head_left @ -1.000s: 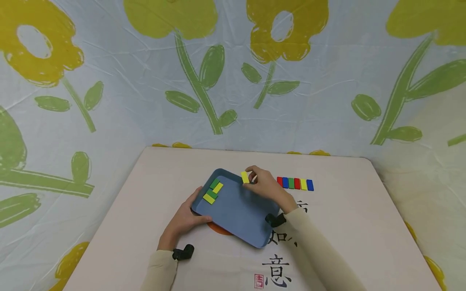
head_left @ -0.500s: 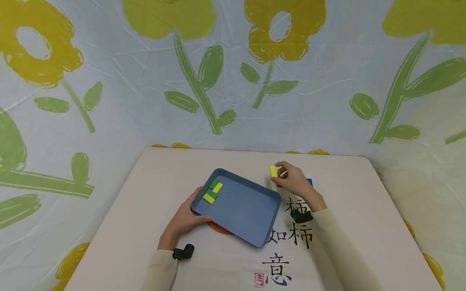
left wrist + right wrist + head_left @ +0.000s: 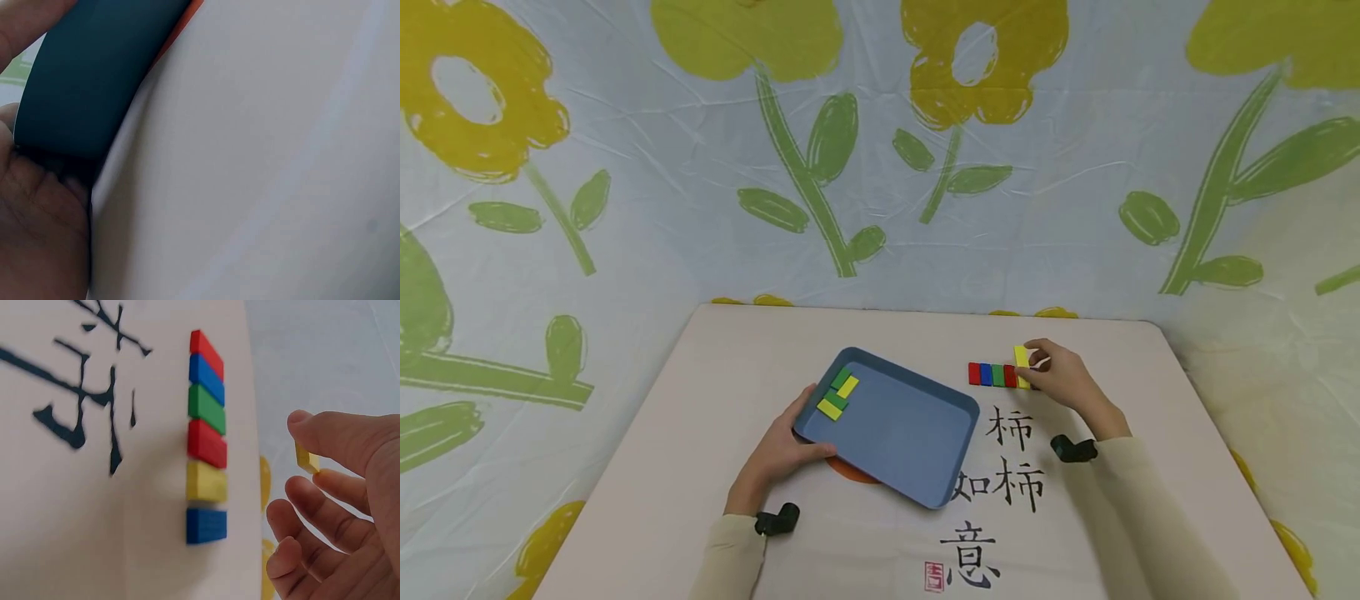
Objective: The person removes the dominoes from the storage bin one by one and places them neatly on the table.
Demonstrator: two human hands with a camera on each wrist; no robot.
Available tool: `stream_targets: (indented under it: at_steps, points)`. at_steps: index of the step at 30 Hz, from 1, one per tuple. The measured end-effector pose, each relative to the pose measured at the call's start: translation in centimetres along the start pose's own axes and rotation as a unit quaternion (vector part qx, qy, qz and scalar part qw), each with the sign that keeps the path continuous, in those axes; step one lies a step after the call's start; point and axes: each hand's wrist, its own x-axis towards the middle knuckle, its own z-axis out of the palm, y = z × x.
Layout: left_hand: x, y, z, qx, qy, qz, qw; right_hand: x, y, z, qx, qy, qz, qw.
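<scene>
Over the right end of a row of blocks, my right hand pinches a yellow block between thumb and forefinger. In the right wrist view that yellow block is held clear of the row, the other fingers loosely curled. The row runs red, blue, green, red, yellow, blue. My left hand holds the left end of a blue-grey tray, thumb on its near rim. Two green and two yellow blocks lie inside at its left.
The pale tabletop carries large black characters and a small red seal print. An orange printed shape shows under the tray's near edge. A flower-patterned cloth hangs behind and beside the table.
My right hand has carried the yellow block from above the tray rightward to the right part of the row. The left hand and tray have stayed in place.
</scene>
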Motion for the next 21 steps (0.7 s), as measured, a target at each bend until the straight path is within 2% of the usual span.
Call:
stream_targets:
  at_steps: [21]
  points:
    - [0.0, -0.1, 0.0, 0.006, 0.001, 0.004, 1.0, -1.6, 6.0, 0.0, -0.034, -0.014, 0.072, 0.997]
